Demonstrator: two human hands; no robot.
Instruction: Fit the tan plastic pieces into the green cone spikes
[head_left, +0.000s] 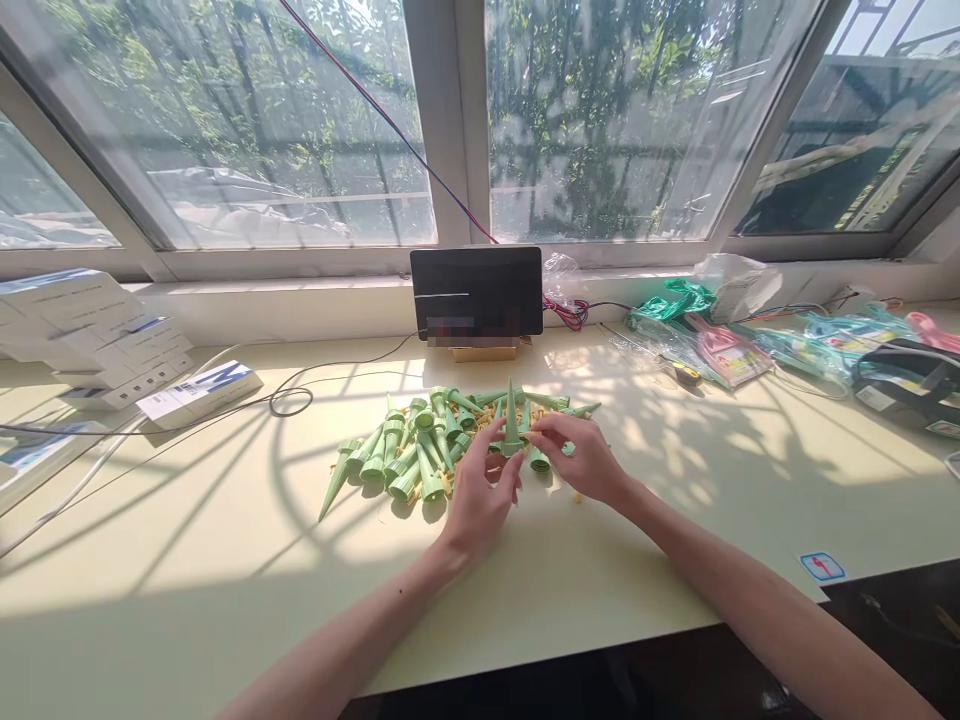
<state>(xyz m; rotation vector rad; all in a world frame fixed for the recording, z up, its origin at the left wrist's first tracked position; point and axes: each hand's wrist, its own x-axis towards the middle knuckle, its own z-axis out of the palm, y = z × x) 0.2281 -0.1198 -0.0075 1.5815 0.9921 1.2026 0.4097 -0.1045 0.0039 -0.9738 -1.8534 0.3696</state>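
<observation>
Left hand (484, 495) is curled, with its thumb and fingers around the bottom of one green cone (511, 410), which points up. Those fingers hide part of the cone's bottom. From the left, a stack of white boxes (82, 325) is cut off by the picture's edge, and its print is too tiny to read. Next comes a heap of green cones (409, 450) on the pale yellow counter (225, 520), just left of the hands. They lie on top of each other, so some are partly covered, and little yellow bits (484, 415) peek out between them. Behind the heap is a black screen (476, 285) with a blurry patch low down. The held cone is between the two hands. Right hand (581, 458) has its thumb and fingertips pinched together next to the cone; I cannot tell if something small is in them. Farther right are shiny clear bags (731, 355), which make the pink and blue things inside hard to see.
</observation>
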